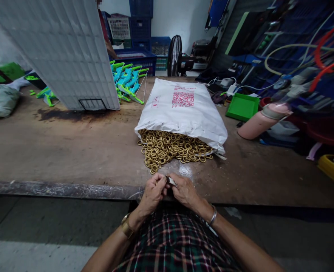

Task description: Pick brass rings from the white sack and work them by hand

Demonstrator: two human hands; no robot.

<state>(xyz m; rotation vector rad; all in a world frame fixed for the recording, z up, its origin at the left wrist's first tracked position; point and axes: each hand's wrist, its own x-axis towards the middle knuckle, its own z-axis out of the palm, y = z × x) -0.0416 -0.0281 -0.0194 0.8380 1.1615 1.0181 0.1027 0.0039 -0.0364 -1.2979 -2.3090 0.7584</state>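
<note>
My left hand (153,192) and my right hand (186,192) meet at the table's front edge, fingers pinched close together. At my left fingertips is a small dark, curved piece that looks like a ring (167,178). My right thumb and fingers grip a small pale, flat piece (172,181), its end against the ring; its exact kind is too small to tell. Just beyond my hands, a heap of brass-coloured rings (169,145) spills from the mouth of a white woven sack (195,113) lying on its side, with red print on top.
On the wooden table (70,151) a tall white ribbed panel (67,53) stands at left. Behind it are turquoise and green plastic pieces (126,81). At right are a green tray (243,106), a pink bottle (259,122) and a yellow container (333,168). A black fan (175,56) stands behind.
</note>
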